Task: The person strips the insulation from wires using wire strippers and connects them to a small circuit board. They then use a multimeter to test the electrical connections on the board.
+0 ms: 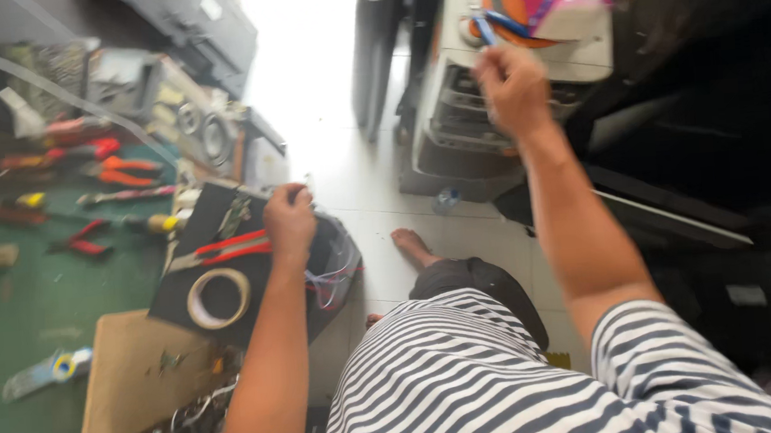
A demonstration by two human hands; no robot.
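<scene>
Along the far left edge of the green surface (21, 314) lie blurred hand tools, among them orange-handled pliers (125, 171) and a small red-handled pair (87, 239). Nearer the person, a flat brown cardboard sheet (134, 370) rests at the near edge, with a blue and grey tool (48, 371) just beside it. A flat, matte black panel (216, 255) overhangs the right edge of the surface; on it lie a ring of pale tape (218, 298) and red-handled cutters (225, 248), with thin red and blue wires (331, 284) bunched at its right side.

The left hand (289, 223) sits on the far right part of the black panel, fingers curled shut; what they pinch is hidden, so I cannot tell. The red-handled cutters lie just left of it, touching or nearly so.

Further right, past the pale tiled floor (375, 199), the right hand (510, 86) is raised to a white, boxy machine (459, 103). Its fingers are closed around a blue-handled tool (485, 29), smooth and slim, whose handles stick up above the knuckles against the machine's top.
</scene>
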